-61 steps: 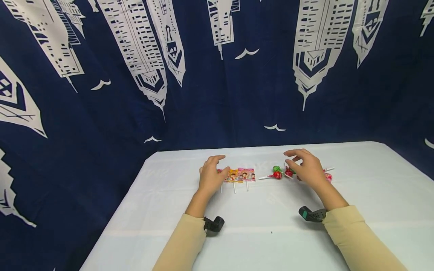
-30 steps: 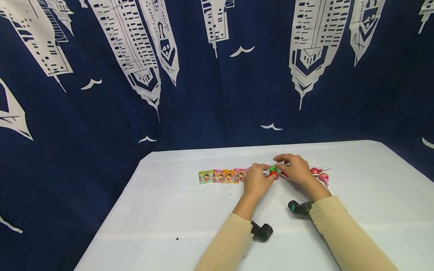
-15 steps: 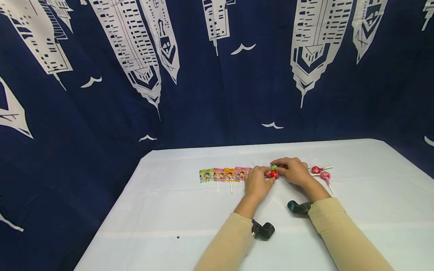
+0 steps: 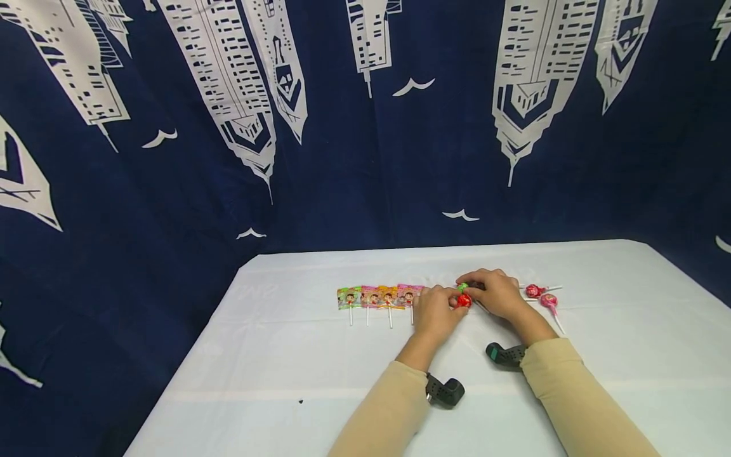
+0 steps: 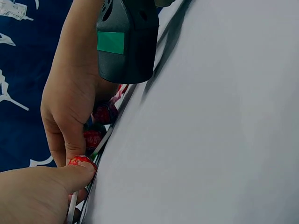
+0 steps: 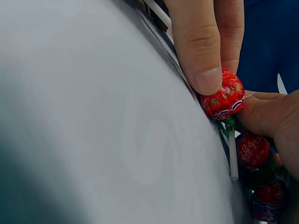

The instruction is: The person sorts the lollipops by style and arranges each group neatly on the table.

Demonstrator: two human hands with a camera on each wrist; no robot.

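My left hand (image 4: 435, 314) pinches a red-wrapped lollipop (image 4: 464, 300); its thumb presses on the round head in the right wrist view, where the lollipop (image 6: 225, 95) shows a green neck nearby and a white stick. Right beside it, my right hand (image 4: 497, 293) has index finger and thumb around a green lollipop (image 4: 462, 287), mostly hidden by the fingers. More dark red lollipops (image 6: 253, 150) lie by the right hand in the right wrist view. Left of the left hand, flat-wrapped lollipops (image 4: 388, 296) form a row, sticks toward me; the hand partly covers the row's right end.
Right of the right hand lie a red lollipop (image 4: 533, 291) and a pink lollipop (image 4: 549, 301). Everything rests on a white-covered table (image 4: 257, 355). A dark blue printed cloth (image 4: 354, 190) hangs behind its far edge. A small dark speck (image 4: 301, 401) is near the front.
My left hand has moved right from the flat-wrapped row to the red lollipop and taken hold of it. My right hand has moved slightly left and lower, closing its fingers on the green one.
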